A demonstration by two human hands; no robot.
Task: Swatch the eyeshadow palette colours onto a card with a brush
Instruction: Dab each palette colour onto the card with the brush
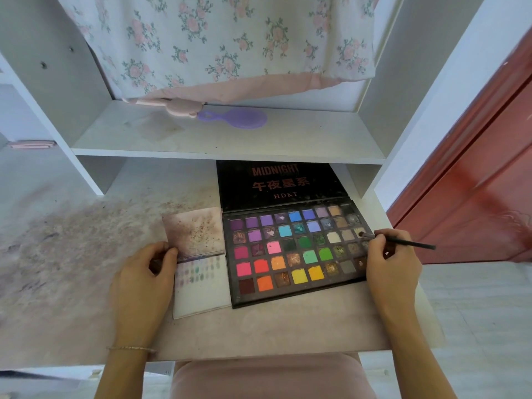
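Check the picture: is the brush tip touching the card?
No, the brush tip rests on a pale pan at the palette right edge, away from the card.

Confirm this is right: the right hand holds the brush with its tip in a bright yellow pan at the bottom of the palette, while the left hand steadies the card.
Not quite. The head view shows the brush tip in a pale beige pan at the palette's right edge, not a yellow one. The rest stands: the right hand holds the brush and the left hand steadies the card.
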